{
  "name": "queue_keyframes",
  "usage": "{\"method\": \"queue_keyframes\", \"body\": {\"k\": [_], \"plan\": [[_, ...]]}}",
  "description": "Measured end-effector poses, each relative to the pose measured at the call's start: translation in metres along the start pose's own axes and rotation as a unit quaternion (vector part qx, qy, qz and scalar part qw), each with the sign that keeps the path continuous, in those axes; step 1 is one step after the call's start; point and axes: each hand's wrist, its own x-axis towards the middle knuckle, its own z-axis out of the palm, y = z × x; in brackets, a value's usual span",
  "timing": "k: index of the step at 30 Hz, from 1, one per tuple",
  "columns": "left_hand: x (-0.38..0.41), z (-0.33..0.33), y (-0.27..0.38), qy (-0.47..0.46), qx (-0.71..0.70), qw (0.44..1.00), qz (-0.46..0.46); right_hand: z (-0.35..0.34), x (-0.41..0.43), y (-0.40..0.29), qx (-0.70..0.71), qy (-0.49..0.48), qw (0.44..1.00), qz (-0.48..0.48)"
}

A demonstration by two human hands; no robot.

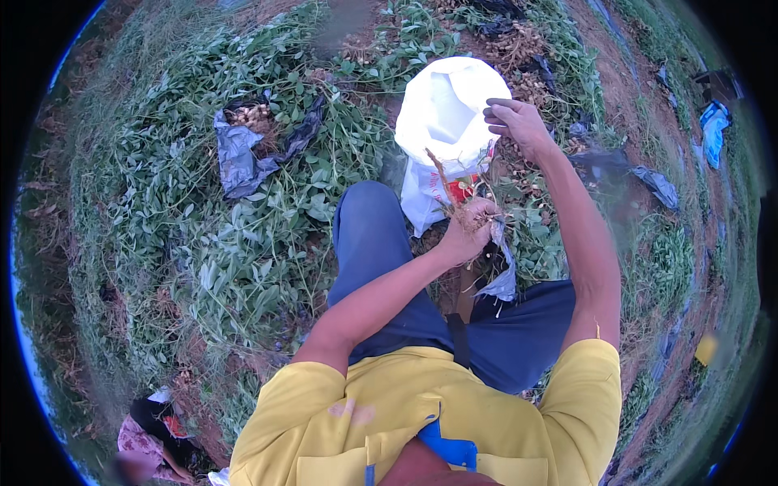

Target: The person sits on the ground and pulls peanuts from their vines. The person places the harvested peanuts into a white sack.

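My left hand point(461, 238) is closed around a bunch of uprooted peanut plant stems and roots point(485, 214), held above my crossed legs. One thick brown stem point(439, 169) sticks up from the fist across the front of a white woven sack point(419, 130). A torn strip of grey plastic film point(503, 267) hangs just below that fist. At the right side of the sack's wide mouth, my right hand point(521, 126) has its fingers stretched over the rim and nothing visible in them. Whether they touch the rim I cannot tell. The sack's bottom is hidden.
Pulled peanut plants point(243, 267) lie thickly on the left. Among them, grey plastic film point(237, 158) surrounds a heap of peanuts point(252, 116). More peanuts point(519, 45) lie beyond the sack. A blue bag point(714, 130) is far right. Another person point(146, 434) crouches at lower left.
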Motion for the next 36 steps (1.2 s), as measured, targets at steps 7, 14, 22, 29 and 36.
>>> {"method": "queue_keyframes", "body": {"k": [7, 14, 22, 29, 36], "plan": [[0.052, -0.012, 0.011, 0.076, -0.25, 0.946, -0.194, -0.064, -0.156, 0.032, -0.313, -0.062, 0.947, -0.03], [0.107, 0.064, 0.107, -0.094, -0.147, 0.973, -0.151, -0.06, -0.159, 0.096, -0.269, 0.164, 0.94, -0.131], [0.112, -0.041, 0.079, -0.009, -0.03, 0.988, -0.154, -0.287, -0.287, 0.094, 0.166, 0.471, 0.856, -0.138], [0.11, -0.132, -0.03, 0.158, 0.242, 0.942, -0.17, -0.357, -0.438, 0.093, 0.292, 0.53, 0.757, -0.247], [0.114, -0.144, -0.052, 0.165, 0.372, 0.907, -0.111, -0.333, -0.435, 0.127, 0.345, 0.548, 0.718, -0.254]]}}
